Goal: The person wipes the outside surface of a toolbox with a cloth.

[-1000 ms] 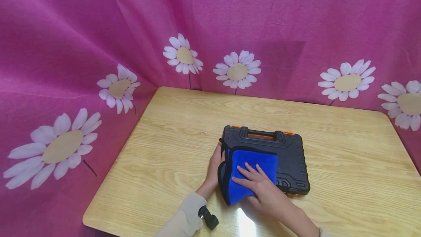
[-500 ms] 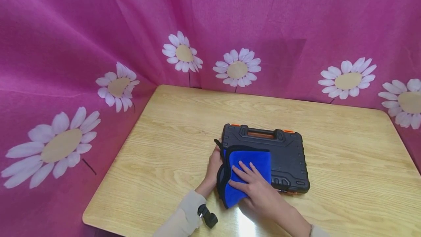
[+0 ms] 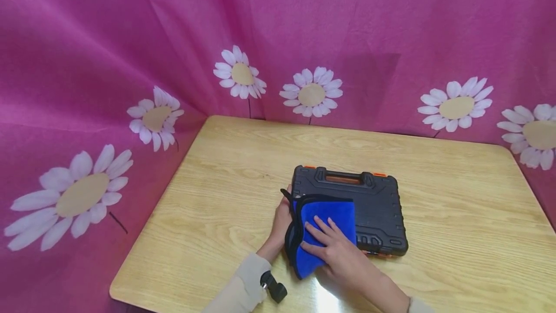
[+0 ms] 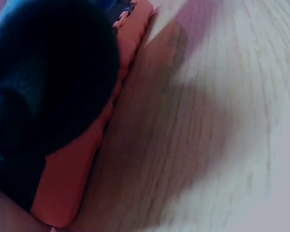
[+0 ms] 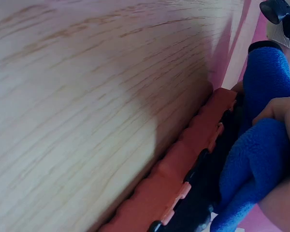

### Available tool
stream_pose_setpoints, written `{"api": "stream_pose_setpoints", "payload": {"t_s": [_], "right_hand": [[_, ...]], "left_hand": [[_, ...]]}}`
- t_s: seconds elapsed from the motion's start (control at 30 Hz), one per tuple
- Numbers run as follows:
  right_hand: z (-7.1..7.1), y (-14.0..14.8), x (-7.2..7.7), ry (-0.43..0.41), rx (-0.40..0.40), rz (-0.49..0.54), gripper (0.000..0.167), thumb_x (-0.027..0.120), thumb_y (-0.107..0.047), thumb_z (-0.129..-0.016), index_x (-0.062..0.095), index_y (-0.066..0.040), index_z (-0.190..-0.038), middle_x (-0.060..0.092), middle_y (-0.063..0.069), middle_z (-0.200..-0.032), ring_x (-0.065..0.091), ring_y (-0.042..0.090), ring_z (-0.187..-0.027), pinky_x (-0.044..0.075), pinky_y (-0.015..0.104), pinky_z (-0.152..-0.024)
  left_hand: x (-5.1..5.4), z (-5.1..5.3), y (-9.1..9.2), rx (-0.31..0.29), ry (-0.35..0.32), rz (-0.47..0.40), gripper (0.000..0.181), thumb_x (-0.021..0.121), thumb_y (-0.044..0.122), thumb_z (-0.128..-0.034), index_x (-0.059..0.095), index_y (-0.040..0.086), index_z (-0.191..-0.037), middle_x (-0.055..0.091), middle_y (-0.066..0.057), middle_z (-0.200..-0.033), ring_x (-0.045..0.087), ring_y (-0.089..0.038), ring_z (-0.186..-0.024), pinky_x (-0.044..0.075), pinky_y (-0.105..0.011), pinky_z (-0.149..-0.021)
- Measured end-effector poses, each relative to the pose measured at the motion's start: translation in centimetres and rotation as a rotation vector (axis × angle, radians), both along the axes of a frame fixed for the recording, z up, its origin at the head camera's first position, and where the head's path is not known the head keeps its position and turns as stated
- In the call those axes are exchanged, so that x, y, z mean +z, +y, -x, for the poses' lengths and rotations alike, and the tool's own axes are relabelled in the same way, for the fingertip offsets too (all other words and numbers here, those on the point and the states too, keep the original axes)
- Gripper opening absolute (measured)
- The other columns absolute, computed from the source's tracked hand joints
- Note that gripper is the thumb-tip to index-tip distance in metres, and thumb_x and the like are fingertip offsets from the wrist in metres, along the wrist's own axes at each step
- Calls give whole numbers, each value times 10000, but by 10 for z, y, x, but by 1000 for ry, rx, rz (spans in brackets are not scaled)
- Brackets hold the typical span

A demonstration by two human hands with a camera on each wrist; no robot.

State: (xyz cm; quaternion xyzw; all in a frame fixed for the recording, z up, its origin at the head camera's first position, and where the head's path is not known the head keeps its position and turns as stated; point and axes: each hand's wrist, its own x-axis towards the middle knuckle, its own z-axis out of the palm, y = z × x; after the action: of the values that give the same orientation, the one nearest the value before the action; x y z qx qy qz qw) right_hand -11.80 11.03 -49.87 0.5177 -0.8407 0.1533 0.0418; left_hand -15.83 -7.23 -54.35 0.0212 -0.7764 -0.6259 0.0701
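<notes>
A black case with orange latches and a carry handle lies flat on the wooden table. Over its left part is a folded blue cloth with black edging, which hangs past the case's near left corner. My right hand rests on the cloth with spread fingers. At the case's left side is my left hand, its fingers partly hidden behind the cloth and case edge. The right wrist view shows the blue cloth bunched under the hand, beside the case's orange lower half.
The wooden table extends around the case on all sides. A pink curtain with white daisies hangs behind the table and along its left. A black wrist device sits at the left sleeve.
The cloth has shifted left across the case, baring more of its lid. My right hand has moved left with it, while my left hand has stayed nearly in place.
</notes>
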Motion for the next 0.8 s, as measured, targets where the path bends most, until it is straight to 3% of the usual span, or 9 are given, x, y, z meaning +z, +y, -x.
{"api": "stream_pose_setpoints", "payload": {"t_s": [0.2, 0.43, 0.8], "right_hand": [[-3, 0, -1, 19, 0, -20, 460, 795, -118, -795, 715, -118, -1248, 520, 233, -1424, 427, 481, -1332, 353, 654, -1038], [-3, 6, -6, 71, 12, 30, 509, 810, -82, -699, 740, -113, -1203, 548, 209, -1402, 454, 482, -1307, 381, 665, -1003], [-4, 15, 1, 4, -80, 6, 518, 712, 63, -667, 767, -115, -1151, 571, 166, -1394, 461, 447, -1318, 375, 632, -1034]], "left_hand": [[-1, -1, -2, -8, 11, 14, 500, 463, 149, -1073, 344, -10, -1532, 487, -240, -1449, 449, -390, -1346, 353, -525, -1101], [0, -1, -2, -18, -24, -11, 541, 407, 211, -1093, 266, -42, -1549, 353, -255, -1538, 354, -407, -1404, 281, -515, -1144], [3, 0, -1, 8, -79, 36, 534, 420, 203, -1087, 287, -41, -1543, 353, -252, -1538, 329, -396, -1418, 262, -523, -1150]]}}
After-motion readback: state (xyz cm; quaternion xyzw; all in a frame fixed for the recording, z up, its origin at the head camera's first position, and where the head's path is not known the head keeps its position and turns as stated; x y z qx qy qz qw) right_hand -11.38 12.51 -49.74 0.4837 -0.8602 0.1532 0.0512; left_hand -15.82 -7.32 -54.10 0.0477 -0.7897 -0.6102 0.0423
